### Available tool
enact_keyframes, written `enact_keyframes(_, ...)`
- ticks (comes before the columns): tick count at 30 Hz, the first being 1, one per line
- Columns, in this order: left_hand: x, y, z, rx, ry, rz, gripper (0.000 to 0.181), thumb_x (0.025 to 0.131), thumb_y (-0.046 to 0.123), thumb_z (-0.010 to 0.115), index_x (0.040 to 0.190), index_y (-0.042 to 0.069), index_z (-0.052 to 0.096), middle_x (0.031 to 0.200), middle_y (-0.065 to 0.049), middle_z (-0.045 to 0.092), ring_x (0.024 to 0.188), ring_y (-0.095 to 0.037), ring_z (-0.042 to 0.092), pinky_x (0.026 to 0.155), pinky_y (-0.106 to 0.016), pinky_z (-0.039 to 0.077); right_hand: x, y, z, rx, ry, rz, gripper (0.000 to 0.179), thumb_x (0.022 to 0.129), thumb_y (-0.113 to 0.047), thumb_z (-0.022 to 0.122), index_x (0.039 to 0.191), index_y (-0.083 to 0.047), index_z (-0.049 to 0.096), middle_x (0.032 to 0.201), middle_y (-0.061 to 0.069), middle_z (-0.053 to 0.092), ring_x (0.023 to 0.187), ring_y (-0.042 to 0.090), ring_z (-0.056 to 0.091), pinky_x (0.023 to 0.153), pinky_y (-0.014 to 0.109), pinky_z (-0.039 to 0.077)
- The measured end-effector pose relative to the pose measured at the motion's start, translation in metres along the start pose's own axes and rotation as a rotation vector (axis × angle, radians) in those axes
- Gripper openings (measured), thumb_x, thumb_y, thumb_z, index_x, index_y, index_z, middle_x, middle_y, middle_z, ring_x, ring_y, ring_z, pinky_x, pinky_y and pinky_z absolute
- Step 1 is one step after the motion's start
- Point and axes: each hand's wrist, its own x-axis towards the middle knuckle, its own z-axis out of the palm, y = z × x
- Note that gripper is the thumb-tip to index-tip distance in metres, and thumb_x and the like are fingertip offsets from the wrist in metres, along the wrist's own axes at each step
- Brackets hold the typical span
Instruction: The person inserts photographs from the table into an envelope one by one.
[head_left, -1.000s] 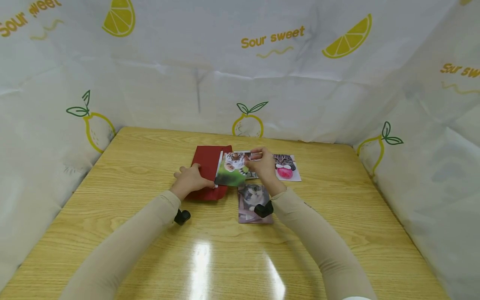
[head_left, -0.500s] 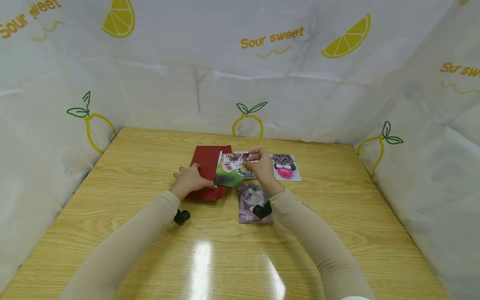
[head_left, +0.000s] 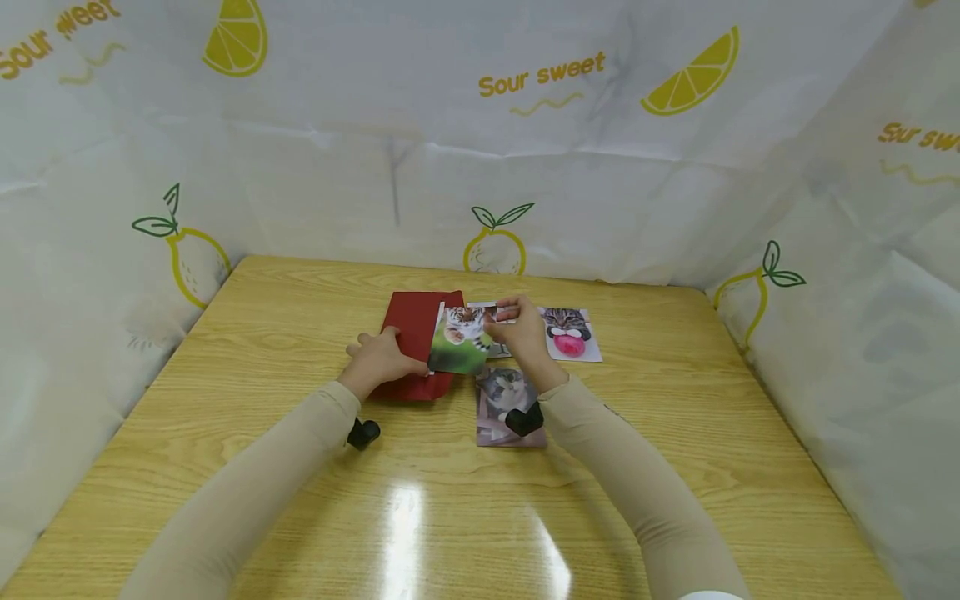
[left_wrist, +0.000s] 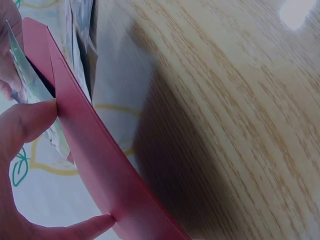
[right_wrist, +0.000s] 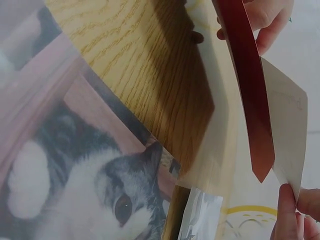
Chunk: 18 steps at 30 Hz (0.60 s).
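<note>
Right hand [head_left: 525,333] pinched tiger card [head_left: 457,354] by right edge; left hand [head_left: 381,360] gripped red envelope [head_left: 416,312]; card sat between both hands, at envelope's open side.

Got a wood-grain surface [head_left: 450,479], glare streaks on near part. Carries grey-and-white cat photo [head_left: 494,414], tabby photo [head_left: 568,337] farther right, third photo [head_left: 499,350] partly hidden.

sleeves [head_left: 277,467]: beige, wrist-length | wrist pieces [head_left: 364,434]: black, small | hands [head_left: 377,361]: bare
</note>
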Motion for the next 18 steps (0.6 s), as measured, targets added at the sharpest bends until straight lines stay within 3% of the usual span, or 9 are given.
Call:
enact_keyframes(6, 0.0008, 0.0, 0.0001, 0.002, 0.003, 0.005, 0.093, 0.073, 0.047, 0.077, 0.145, 0.005, 0.036, 0.13, -0.032, 0.038, 0.113, -0.046, 0.031, 0.081, -0.051, 0.041, 0.0003, -0.0016, 0.0015, -0.007, 0.002, -0.01, 0.042, 0.08, 0.001, 0.075, 0.118, -0.004, 0.057, 0.1, 0.013, 0.058, 0.082, 0.021, 0.059, 0.072, 0.033, 0.058)
enact_keyframes(13, 0.0012, 0.0004, 0.0004, -0.012, 0.004, 0.005, 0.093, 0.072, 0.046, 0.077, 0.144, 0.005, 0.036, 0.128, -0.032, 0.038, 0.112, -0.046, 0.031, 0.08, -0.051, 0.042, -0.0041, -0.0022, 0.0034, 0.014, -0.032, -0.031, 0.041, 0.081, 0.0, 0.074, 0.119, -0.001, 0.058, 0.1, 0.016, 0.058, 0.071, 0.017, 0.062, 0.083, 0.048, 0.055)
enact_keyframes(18, -0.0001, 0.0013, -0.0008, -0.018, 0.002, 0.002, 0.093, 0.072, 0.045, 0.077, 0.145, 0.004, 0.035, 0.13, -0.032, 0.037, 0.114, -0.047, 0.031, 0.083, -0.054, 0.042, -0.0048, -0.0003, 0.0068, 0.035, -0.055, -0.01, 0.043, 0.082, 0.001, 0.074, 0.123, 0.001, 0.059, 0.099, 0.016, 0.059, 0.075, 0.022, 0.065, 0.08, 0.042, 0.057)
